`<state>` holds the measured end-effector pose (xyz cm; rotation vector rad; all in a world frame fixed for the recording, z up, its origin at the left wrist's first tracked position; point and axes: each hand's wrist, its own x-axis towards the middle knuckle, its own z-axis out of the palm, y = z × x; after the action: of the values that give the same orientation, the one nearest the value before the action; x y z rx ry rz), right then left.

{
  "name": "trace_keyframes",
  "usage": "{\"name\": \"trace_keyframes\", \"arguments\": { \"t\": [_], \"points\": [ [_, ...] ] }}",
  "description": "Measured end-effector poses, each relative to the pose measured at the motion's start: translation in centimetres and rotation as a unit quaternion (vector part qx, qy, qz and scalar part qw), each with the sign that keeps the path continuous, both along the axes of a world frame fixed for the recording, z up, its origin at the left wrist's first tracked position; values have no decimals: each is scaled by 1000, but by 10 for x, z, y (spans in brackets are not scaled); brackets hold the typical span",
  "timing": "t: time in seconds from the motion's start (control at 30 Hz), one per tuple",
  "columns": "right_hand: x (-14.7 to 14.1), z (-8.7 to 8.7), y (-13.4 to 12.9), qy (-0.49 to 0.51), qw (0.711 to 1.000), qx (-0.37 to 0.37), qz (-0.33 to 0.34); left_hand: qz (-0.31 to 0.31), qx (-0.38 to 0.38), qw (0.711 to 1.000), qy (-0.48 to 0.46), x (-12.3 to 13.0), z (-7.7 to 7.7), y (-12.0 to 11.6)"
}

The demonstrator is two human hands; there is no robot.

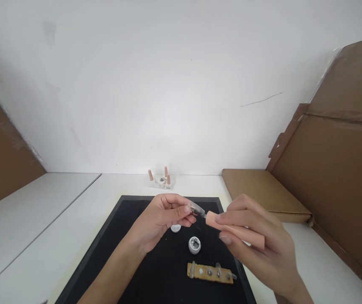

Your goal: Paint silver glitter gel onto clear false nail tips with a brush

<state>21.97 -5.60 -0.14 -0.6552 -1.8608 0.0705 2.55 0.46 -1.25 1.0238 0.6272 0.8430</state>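
My left hand (164,215) pinches a clear false nail tip (197,208) between thumb and fingers, above the black mat (158,261). In my right hand (259,240) is a nail polish brush with a long peach handle (238,232), held slanting with its narrow end toward the nail tip. The brush end meets the nail tip or lies very close to it; I cannot tell which. Below stands a small open white jar (194,245) with dark and silvery contents. Partly behind my left fingers lies a round white piece (176,228). A yellowish strip (210,274) carries several clear nail tips and round spots.
At the back, against the white wall, a clear holder (172,185) bears several peach-capped pieces. A flat cardboard box (263,190) lies at the back right. Cardboard panels (336,181) rise on the right and left sides of the white table (38,219).
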Motion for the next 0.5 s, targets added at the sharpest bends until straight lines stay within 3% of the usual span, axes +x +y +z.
{"name": "trace_keyframes", "arguments": {
  "t": [0.5],
  "points": [
    [-2, 3, -1, -15, 1000, 15, -16, 6, -1, 1000, -28, 2, 1, -3]
  ]
}}
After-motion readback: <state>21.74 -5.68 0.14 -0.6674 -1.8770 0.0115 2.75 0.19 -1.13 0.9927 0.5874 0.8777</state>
